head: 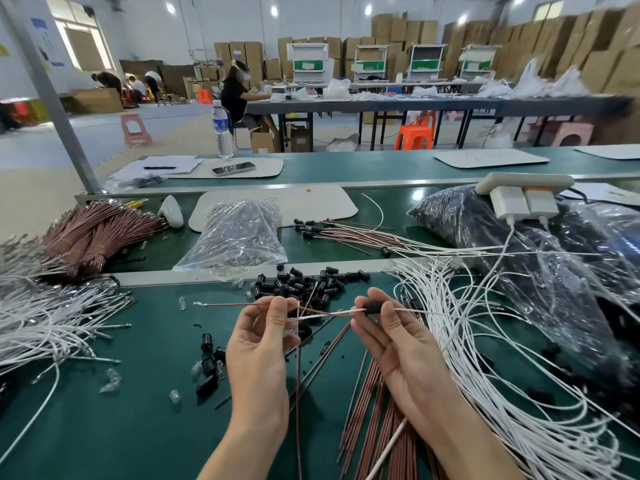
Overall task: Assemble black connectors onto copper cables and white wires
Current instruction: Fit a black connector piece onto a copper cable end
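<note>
Over the green bench top, the left hand pinches 1 thin copper-coloured cable and 1 thin white wire — the right hand grips a small black cylindrical connector on the white wire, near a heap of loose black connectors.

The worktop was smooth matt green; connectors were glossy black plastic; the bag was shiny clear film.

Connector pile lies behind hands, wire heap right.
</note>
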Available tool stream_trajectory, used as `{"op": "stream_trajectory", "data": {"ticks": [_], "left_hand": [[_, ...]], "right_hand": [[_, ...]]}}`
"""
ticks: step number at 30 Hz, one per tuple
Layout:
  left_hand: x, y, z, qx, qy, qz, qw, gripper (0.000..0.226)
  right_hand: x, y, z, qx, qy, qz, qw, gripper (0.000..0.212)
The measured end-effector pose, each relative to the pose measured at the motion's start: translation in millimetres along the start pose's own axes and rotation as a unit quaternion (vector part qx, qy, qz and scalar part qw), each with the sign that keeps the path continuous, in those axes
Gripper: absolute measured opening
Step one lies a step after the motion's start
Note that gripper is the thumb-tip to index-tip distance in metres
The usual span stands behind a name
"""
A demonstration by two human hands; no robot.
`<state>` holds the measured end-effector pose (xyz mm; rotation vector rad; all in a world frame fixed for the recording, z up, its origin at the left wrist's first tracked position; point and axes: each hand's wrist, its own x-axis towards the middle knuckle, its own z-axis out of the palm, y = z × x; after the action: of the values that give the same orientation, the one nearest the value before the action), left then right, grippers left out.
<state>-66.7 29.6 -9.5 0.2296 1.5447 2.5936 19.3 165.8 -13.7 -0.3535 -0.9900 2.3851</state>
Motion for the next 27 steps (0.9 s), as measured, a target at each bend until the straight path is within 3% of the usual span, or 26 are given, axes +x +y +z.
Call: {"op": "stream_trajectory", "data": {"ticks": [10,17,27], "left_hand": [[-6,0,5,0.008,-0.033,0.01,0.999,0.014],[-13,4,8,0.055,-0.049,0.082,0.994,0.005],[-13,2,7,0.098,-0.104,0.033,0.989,0.009]], "right_hand": [[1,-2,-1,0.046,0.046,-0.014,0.998,0.024],[0,-2,-1,0.064,0.056,0.002,0.996,0.025],[0,1,0,0.012,0.044,0.001,0.999,0.029]]}}
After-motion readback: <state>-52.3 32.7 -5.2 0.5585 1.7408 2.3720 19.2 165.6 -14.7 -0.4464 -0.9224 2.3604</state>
